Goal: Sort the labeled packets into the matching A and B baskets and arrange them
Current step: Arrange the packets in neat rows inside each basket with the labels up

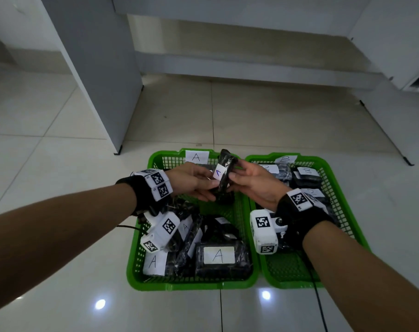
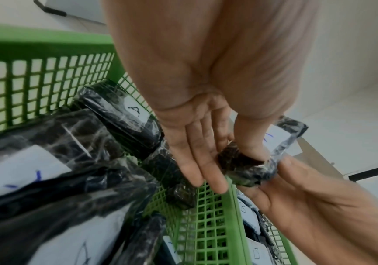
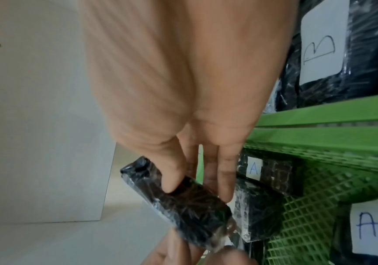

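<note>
Our forearms reach in from the bottom corners, and between our hands we hold one black packet [image 1: 224, 174] marked A, upright and edge-on, above the far end of the A basket [image 1: 141, 238]. Our left hand [image 1: 191, 182] pinches its lower part, thumb on the label side and fingers underneath. Our right hand [image 1: 256, 182] grips the opposite face, fingertips [image 3: 225, 186] curled behind it. More A packets lie heaped at the near end of that basket; the B basket [image 1: 333, 188] sits just beside it on the right, holding B packets.
</note>
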